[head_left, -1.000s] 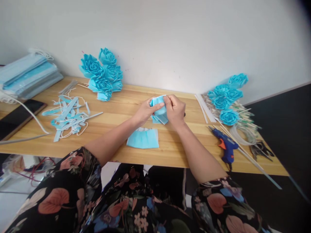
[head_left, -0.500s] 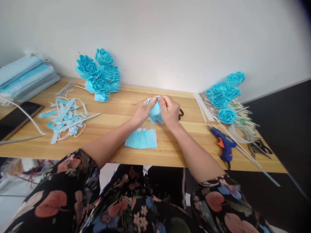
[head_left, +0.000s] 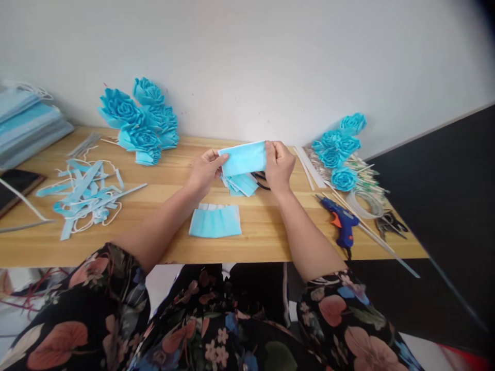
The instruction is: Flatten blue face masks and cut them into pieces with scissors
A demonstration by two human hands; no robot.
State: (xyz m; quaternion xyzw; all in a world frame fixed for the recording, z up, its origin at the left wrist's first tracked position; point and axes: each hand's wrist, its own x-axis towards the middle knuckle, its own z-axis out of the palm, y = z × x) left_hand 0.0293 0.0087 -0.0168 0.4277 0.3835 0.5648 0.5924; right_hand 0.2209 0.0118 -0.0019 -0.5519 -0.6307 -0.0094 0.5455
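Note:
A light blue face-mask piece (head_left: pixel 244 158), rectangular and without ear loops, is stretched between my hands above the table. My left hand (head_left: pixel 207 170) pinches its left end. Its right end is held in my right hand (head_left: pixel 279 164). Below and behind it, more cut mask pieces (head_left: pixel 243 185) lie fanned out, partly hidden. Beside them the black handles of what look like scissors (head_left: pixel 262 181) show near my right hand. Closer to me, another mask piece (head_left: pixel 215 221) lies flat with a white layer showing along its far edge.
Trimmed strips and ear loops (head_left: pixel 87 193) lie left, near stacked face masks (head_left: pixel 29 123) and a phone (head_left: pixel 17 188). Blue fabric flowers (head_left: pixel 141 121) stand at the wall; more flowers (head_left: pixel 338 147) lie right, behind a blue glue gun (head_left: pixel 340 216), clear tape roll (head_left: pixel 365 205) and pliers-like tool (head_left: pixel 390 224).
My hands have moved apart, pulling the bunched mask piece out flat. The pile behind it and the black handles show more now. The view has shifted slightly right.

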